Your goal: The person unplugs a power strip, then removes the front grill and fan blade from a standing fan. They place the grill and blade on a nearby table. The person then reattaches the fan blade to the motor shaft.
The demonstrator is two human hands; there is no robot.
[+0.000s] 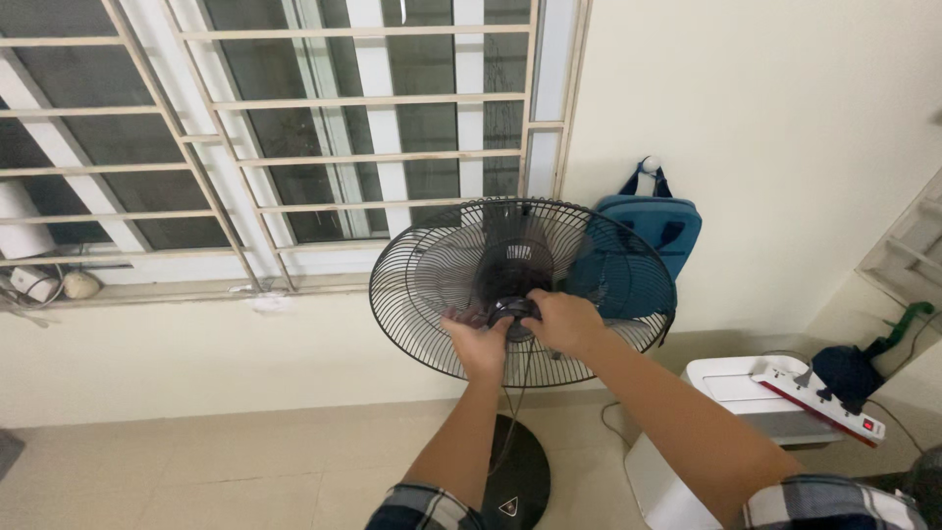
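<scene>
Hidden and cut-off parts around the black wire-guard pedestal fan [520, 290]

The fan's small black centre hub [514, 310] is mostly covered by the left hand [478, 344] and right hand [564, 322]; grip cannot be told. The pole is hidden behind the left forearm, and the round black base [518, 476] is cut by the bottom edge. The blue fabric bag [655, 228] is partly screened by the guard. The white boxy appliance [731, 393] is partly blocked by the right arm. The white roll [22, 221] is cut off at the left edge.

A pale tiled floor [196, 471] carried the fan's round black base [515, 481], just below the hands, and a white box-like appliance [706, 432] stood right of them.
</scene>
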